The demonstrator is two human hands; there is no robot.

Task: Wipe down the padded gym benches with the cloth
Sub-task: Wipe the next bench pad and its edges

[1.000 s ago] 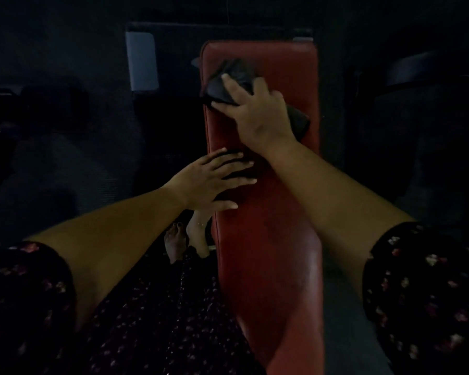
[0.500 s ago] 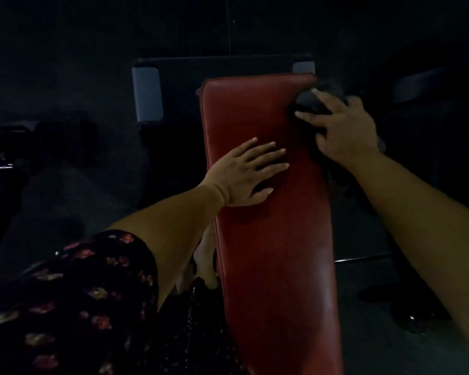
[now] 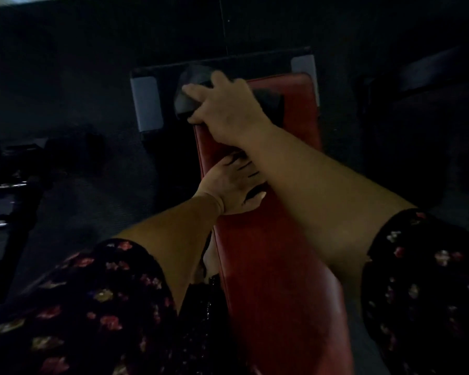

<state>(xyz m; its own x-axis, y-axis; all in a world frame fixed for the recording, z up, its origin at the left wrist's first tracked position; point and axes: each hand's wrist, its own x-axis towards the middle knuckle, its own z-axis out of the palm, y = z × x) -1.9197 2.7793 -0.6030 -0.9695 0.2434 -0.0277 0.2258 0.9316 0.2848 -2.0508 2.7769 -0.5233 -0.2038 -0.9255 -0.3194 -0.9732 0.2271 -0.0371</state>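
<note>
A long red padded bench (image 3: 276,255) runs from the bottom of the view up to the middle. My right hand (image 3: 228,109) presses a dark cloth (image 3: 190,96) against the bench's far left corner, fingers curled over the cloth and the edge. The cloth also trails to the right behind my hand. My left hand (image 3: 228,185) lies flat on the pad's left side, fingers spread, partly hidden under my right forearm.
A dark metal base with two pale grey end caps (image 3: 146,104) sits beyond the bench's far end. Black gym equipment (image 3: 14,169) stands at the left on the dark floor. My bare foot (image 3: 209,261) shows beside the bench.
My right hand has swept the cloth from the bench's far right corner across to its far left corner. The left hand has stayed flat on the pad.
</note>
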